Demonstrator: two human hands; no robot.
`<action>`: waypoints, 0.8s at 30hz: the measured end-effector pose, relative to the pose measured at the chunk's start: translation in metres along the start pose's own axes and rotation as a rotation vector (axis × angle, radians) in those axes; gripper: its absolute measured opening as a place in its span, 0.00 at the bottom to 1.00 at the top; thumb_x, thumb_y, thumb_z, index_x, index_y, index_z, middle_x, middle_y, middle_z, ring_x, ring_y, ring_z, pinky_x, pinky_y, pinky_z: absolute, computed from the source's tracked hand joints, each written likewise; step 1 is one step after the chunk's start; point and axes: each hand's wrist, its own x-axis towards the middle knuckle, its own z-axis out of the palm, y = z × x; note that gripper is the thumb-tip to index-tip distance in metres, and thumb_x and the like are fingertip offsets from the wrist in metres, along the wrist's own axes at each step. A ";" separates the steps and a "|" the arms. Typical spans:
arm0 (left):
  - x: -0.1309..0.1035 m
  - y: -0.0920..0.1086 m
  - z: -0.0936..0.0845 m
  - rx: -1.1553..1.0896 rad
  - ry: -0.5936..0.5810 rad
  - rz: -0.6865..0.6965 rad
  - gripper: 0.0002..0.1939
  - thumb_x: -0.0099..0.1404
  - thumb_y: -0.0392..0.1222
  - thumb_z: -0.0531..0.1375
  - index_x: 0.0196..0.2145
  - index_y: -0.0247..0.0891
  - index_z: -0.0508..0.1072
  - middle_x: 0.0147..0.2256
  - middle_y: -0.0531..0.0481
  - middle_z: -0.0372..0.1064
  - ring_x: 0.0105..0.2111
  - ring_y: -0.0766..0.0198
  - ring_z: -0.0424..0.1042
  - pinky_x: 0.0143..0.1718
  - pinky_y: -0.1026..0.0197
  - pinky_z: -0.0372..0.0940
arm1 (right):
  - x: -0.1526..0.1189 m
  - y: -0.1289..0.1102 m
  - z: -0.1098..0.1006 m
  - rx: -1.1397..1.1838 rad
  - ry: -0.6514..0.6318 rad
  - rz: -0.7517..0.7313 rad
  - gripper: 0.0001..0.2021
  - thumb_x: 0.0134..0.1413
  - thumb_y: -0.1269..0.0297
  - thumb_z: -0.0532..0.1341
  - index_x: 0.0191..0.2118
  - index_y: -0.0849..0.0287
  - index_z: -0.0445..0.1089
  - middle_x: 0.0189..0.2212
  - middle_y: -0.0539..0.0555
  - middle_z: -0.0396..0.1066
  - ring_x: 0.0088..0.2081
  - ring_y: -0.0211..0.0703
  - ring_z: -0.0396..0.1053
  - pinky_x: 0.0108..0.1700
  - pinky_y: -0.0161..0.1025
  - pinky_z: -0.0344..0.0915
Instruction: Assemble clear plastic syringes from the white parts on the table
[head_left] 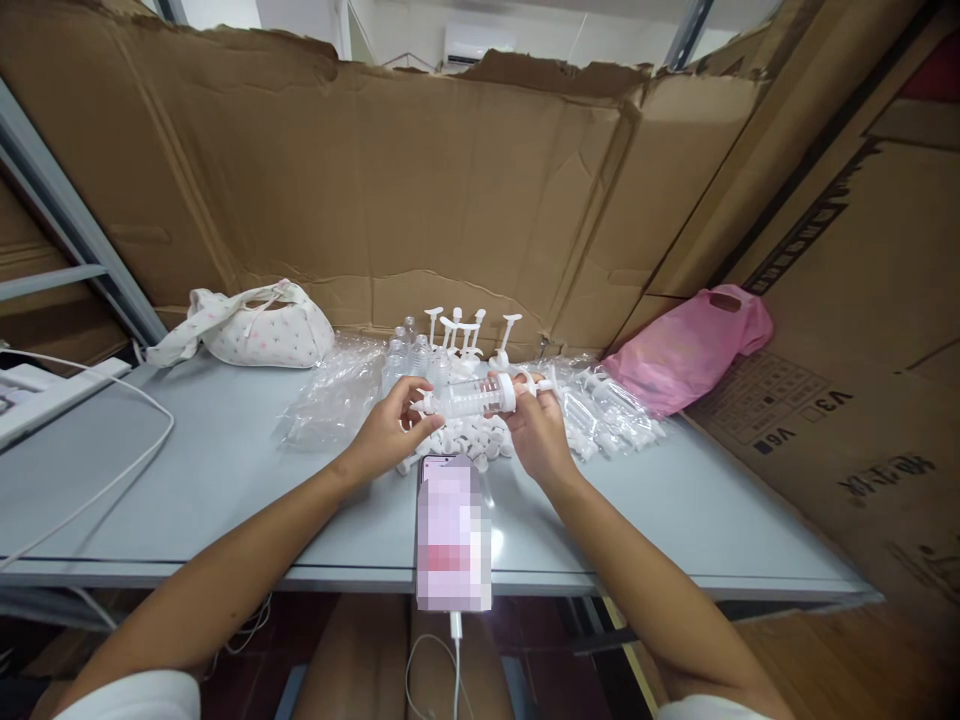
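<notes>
Held level between my two hands is a clear, ribbed plastic syringe-like tube [469, 400] with a white collar at its right end and a narrow tip at its left. My left hand [390, 425] pinches the tip end between thumb and fingers. The fingers of my right hand [538, 425] close round the white plunger handle beside the collar. Small white plastic caps [472, 438] lie in a pile just under the tube. Behind it stand several white T-shaped plungers [465, 330] and clear tubes [405, 350], partly hidden by my hands.
A phone [454, 530] on a charging cable overhangs the front edge of the grey table [225, 500]. Clear plastic bags [330, 395] lie left, filled bags [607, 415] right. Farther out are a white patterned bag [270, 325], a pink bag [690, 345] and a cardboard wall [420, 190].
</notes>
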 end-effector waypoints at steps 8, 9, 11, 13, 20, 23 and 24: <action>0.005 0.005 -0.004 -0.087 -0.056 -0.110 0.25 0.64 0.60 0.50 0.24 0.36 0.69 0.22 0.50 0.68 0.26 0.65 0.66 0.31 0.62 0.61 | -0.001 -0.003 0.002 0.003 -0.016 -0.012 0.09 0.48 0.61 0.63 0.32 0.54 0.62 0.37 0.51 0.73 0.38 0.42 0.71 0.31 0.38 0.70; 0.005 0.005 -0.004 -0.117 -0.052 -0.145 0.27 0.64 0.62 0.50 0.23 0.36 0.68 0.20 0.50 0.66 0.23 0.65 0.65 0.30 0.62 0.60 | -0.001 -0.004 0.002 0.003 -0.026 -0.014 0.09 0.47 0.61 0.63 0.32 0.54 0.62 0.37 0.51 0.73 0.39 0.42 0.71 0.32 0.38 0.69; 0.006 0.004 -0.004 -0.157 -0.085 -0.221 0.29 0.62 0.64 0.50 0.20 0.36 0.68 0.15 0.52 0.63 0.19 0.67 0.61 0.26 0.63 0.57 | -0.002 -0.005 0.002 0.004 -0.036 -0.020 0.07 0.47 0.63 0.62 0.31 0.54 0.62 0.38 0.51 0.73 0.39 0.43 0.71 0.33 0.39 0.69; 0.007 0.004 -0.004 -0.200 -0.180 -0.287 0.30 0.63 0.64 0.49 0.17 0.36 0.66 0.11 0.54 0.57 0.15 0.69 0.57 0.23 0.63 0.54 | -0.003 -0.006 0.002 0.012 -0.037 -0.034 0.06 0.45 0.65 0.61 0.30 0.53 0.62 0.36 0.50 0.73 0.40 0.45 0.72 0.34 0.39 0.69; 0.007 0.002 -0.005 -0.240 -0.241 -0.293 0.29 0.63 0.65 0.47 0.21 0.37 0.65 0.13 0.54 0.58 0.16 0.69 0.58 0.22 0.64 0.54 | -0.003 -0.009 0.000 0.011 -0.024 -0.069 0.07 0.41 0.68 0.61 0.28 0.53 0.63 0.34 0.48 0.73 0.40 0.44 0.72 0.38 0.41 0.68; 0.006 -0.001 -0.006 -0.198 -0.117 -0.156 0.25 0.63 0.62 0.50 0.40 0.36 0.67 0.26 0.51 0.68 0.23 0.67 0.65 0.26 0.64 0.58 | 0.000 -0.007 -0.001 -0.012 0.006 -0.067 0.07 0.42 0.67 0.62 0.29 0.53 0.63 0.33 0.48 0.72 0.39 0.43 0.71 0.36 0.40 0.68; 0.006 -0.001 -0.006 -0.193 -0.091 -0.114 0.23 0.63 0.60 0.54 0.45 0.38 0.65 0.30 0.51 0.69 0.25 0.67 0.66 0.28 0.64 0.59 | 0.001 -0.006 -0.002 -0.009 0.010 -0.066 0.07 0.42 0.66 0.62 0.29 0.52 0.63 0.33 0.48 0.72 0.38 0.42 0.70 0.35 0.39 0.68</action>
